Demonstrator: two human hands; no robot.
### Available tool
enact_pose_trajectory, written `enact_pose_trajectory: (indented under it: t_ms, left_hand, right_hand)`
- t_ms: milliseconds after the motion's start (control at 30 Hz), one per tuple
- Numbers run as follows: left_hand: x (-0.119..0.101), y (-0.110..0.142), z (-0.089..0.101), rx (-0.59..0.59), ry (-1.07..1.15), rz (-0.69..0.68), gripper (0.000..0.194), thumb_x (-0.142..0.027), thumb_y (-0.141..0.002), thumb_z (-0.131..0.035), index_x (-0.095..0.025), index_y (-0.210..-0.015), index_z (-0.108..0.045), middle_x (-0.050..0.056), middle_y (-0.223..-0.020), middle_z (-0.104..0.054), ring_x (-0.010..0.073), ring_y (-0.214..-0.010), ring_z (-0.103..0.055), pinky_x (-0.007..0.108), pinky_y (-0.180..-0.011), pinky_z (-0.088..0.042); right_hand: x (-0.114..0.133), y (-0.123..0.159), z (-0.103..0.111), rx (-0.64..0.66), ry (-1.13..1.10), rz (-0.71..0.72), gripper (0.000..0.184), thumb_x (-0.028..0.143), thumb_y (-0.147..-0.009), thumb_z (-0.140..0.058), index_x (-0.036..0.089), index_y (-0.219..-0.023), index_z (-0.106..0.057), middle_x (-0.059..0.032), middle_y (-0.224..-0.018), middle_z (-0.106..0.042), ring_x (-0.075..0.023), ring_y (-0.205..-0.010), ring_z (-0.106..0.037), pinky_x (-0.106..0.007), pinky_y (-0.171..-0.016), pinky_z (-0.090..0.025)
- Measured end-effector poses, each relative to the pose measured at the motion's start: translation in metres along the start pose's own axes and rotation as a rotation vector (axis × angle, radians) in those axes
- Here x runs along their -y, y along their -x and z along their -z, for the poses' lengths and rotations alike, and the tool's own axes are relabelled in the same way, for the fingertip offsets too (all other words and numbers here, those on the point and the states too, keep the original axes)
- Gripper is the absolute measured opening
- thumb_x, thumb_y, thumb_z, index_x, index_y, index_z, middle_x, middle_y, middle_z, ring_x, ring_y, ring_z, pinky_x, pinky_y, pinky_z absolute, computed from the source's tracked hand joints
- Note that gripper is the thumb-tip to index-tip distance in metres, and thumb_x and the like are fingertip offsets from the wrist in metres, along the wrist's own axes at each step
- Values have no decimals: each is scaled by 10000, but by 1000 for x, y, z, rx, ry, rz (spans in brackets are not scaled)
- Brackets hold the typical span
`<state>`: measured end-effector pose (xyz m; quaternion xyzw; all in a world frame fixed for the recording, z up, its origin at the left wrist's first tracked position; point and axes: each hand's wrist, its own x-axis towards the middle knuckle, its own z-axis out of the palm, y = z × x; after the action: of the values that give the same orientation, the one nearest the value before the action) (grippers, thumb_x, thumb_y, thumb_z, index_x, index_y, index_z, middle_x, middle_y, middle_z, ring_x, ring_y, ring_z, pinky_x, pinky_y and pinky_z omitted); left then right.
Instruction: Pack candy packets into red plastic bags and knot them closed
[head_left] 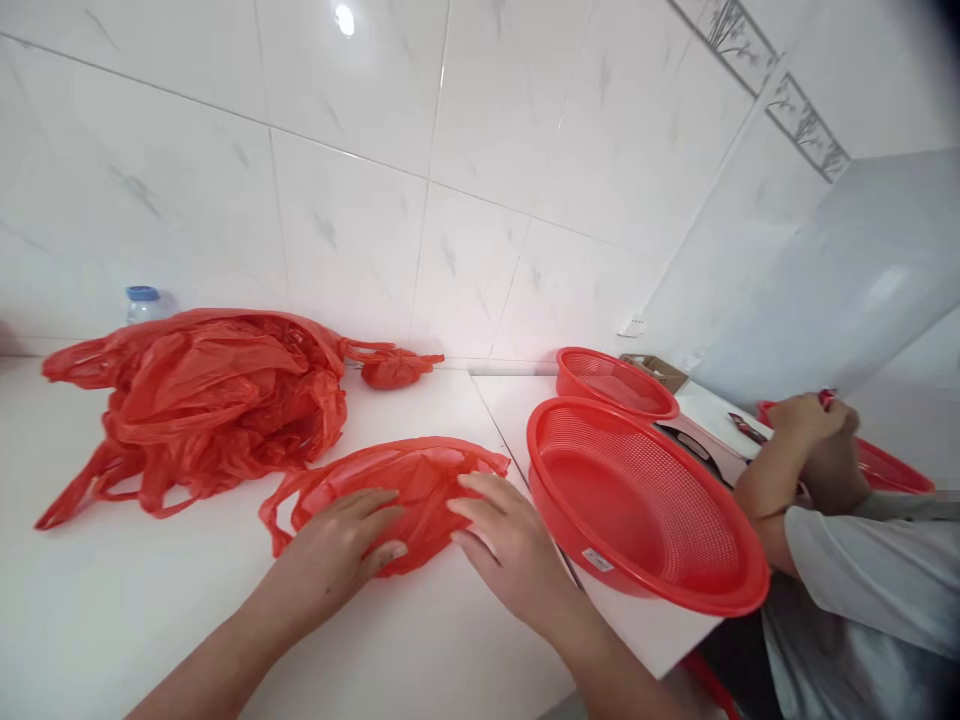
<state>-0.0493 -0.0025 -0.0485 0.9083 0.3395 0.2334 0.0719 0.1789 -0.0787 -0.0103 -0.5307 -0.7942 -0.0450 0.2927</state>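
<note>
A thin red plastic bag (424, 490) lies loosely spread on the white table in front of me. My left hand (337, 545) rests on its near left part, fingers stretched out and thumb apart. Over the bag's right side is my right hand (510, 545), with its fingers spread and slightly bent, the tips touching or just above the plastic. Neither hand grips the bag. To the left sits a large crumpled heap of red plastic bags (225, 400). Behind, near the wall, is a small knotted red bag (394, 368).
A large red plastic basket (645, 500) stands right of my right hand, with another red basket (615, 380) behind it. A bottle with a blue cap (142, 300) is behind the heap. At right, a person's hands (814, 420) work near a cardboard box (656, 372) and another red basket (892, 465).
</note>
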Motion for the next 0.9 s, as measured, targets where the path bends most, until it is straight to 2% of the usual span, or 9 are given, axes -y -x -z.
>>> enact_pose_trajectory:
  t_ms: [133,200,267,333,433,533,633,767,900]
  left_hand:
    - [3,3,-13,-66,-39,-80,373,-477,-846,-486,-296,-1150,-605,40,-1273,-580,289,-1191,-511,471,-949,-458]
    - [-1,3,-17,-95,-52,-131,340,-446,-854,-488,-310,-1142,-606,18,-1270,-583,273,-1197,-511,470,-999,-427]
    - [-6,2,-21,-106,-57,-166,309,-411,-865,-483,-324,-1134,-608,0,-1260,-590,254,-1194,-516,455,-1029,-408]
    - [-11,1,-25,-106,-45,-188,293,-391,-869,-481,-334,-1124,-615,-9,-1241,-603,241,-1182,-528,439,-1032,-412]
    - [-12,0,-31,-87,-2,-196,281,-372,-865,-485,-350,-1106,-628,-24,-1216,-620,234,-1144,-558,409,-1010,-436]
    - [-9,0,-35,-69,28,-157,283,-382,-849,-497,-357,-1090,-642,-28,-1172,-647,226,-1046,-618,344,-925,-499]
    - [-2,2,-38,-43,42,-82,293,-438,-834,-498,-363,-1067,-659,-25,-1114,-676,226,-983,-646,308,-825,-543]
    - [13,5,-54,2,68,22,323,-509,-829,-470,-395,-1060,-665,-23,-1145,-663,248,-1035,-625,380,-885,-522]
    - [36,9,-83,8,93,98,330,-538,-810,-484,-442,-1083,-641,-38,-1219,-620,266,-1127,-570,445,-961,-468]
  right_hand:
    - [-29,57,46,-231,336,-160,313,306,-846,-538,258,-1153,-577,-82,-1334,-465,-265,-1224,-432,-455,-991,-384]
    - [-53,83,66,-235,479,-264,444,356,-798,-591,239,-1223,-532,-108,-1329,-473,-295,-1197,-459,-475,-968,-397]
    - [-72,106,82,-140,545,-337,558,332,-754,-621,194,-1277,-484,-135,-1285,-519,-299,-1151,-507,-447,-924,-433]
    - [-81,123,94,39,541,-393,480,232,-758,-569,187,-1234,-522,-119,-1156,-617,-260,-1035,-591,-373,-837,-478]
    - [-75,135,103,305,485,-467,369,77,-756,-423,230,-1019,-632,-48,-905,-696,-181,-815,-656,-255,-682,-475]
    - [-61,130,106,395,472,-489,385,29,-736,-367,227,-910,-647,-34,-804,-689,-158,-747,-650,-216,-625,-435]
    - [-51,115,108,387,469,-436,365,24,-735,-367,213,-884,-642,-39,-756,-672,-152,-723,-633,-207,-615,-409]
    - [-50,80,102,323,474,-295,331,26,-753,-385,207,-890,-626,-30,-729,-644,-144,-690,-593,-212,-609,-379]
    - [-70,24,75,284,539,-179,312,-14,-723,-418,201,-855,-602,-6,-686,-607,-126,-628,-542,-219,-552,-303]
